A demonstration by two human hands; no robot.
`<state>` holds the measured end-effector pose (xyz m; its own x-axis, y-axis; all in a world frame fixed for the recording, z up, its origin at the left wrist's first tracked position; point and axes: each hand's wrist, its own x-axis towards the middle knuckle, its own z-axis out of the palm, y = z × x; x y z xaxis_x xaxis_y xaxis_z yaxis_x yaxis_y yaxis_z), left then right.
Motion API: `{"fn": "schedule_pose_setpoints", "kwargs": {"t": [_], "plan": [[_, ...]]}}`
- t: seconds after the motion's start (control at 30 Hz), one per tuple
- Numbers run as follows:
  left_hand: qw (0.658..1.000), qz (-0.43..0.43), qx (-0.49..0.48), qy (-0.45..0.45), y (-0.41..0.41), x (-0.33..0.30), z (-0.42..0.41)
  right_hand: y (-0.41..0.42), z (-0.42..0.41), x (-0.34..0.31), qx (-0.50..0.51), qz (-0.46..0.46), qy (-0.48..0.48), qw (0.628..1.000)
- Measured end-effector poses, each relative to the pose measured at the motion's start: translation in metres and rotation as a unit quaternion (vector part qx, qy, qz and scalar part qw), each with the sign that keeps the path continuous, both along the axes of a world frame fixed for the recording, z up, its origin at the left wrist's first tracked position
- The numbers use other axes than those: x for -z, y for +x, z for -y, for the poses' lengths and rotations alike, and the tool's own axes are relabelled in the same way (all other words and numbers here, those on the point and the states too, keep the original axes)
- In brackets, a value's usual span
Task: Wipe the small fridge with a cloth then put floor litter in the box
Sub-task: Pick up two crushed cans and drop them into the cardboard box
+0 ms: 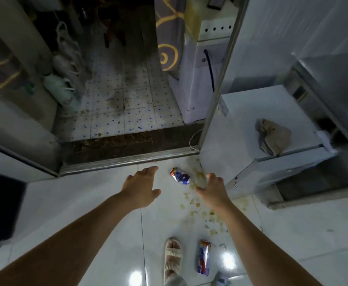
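Crushed can [180, 176] lies on the floor [86, 203] by the door sill, between my hands and just past them. Risk as I judge it: grabbing it could miss the second can [203, 257] near my foot [172, 259] and the crumbs [198, 201]; those flakes look hard to pinch. No box in view. Left hand [141, 187] and right hand [211, 187] both spread, holding nothing. Cloth [273, 136] sits on the fridge [241, 112], well right.
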<state>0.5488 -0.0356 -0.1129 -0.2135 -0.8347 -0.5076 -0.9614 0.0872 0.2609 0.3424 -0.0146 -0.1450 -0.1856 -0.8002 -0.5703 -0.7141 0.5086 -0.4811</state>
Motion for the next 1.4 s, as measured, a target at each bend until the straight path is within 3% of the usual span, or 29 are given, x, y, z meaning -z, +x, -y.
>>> {"fn": "schedule_pose_setpoints", "kwargs": {"t": [0.4,0.73,1.13,1.4], "plan": [[0.988,-0.005,0.134,0.072,-0.026,0.123,0.138,0.009,0.083,0.114,0.142,0.019,0.051,0.988],[0.94,0.05,0.323,0.099,-0.028,0.284,0.226,0.054,0.108,0.255,0.338,0.047,0.073,0.937],[0.885,0.134,0.444,0.048,-0.063,0.57,0.254,0.064,0.106,0.504,0.399,0.029,0.036,0.916],[0.872,0.127,0.468,-0.075,-0.092,0.69,0.252,0.062,0.092,0.62,0.411,0.019,0.004,0.912]]}}
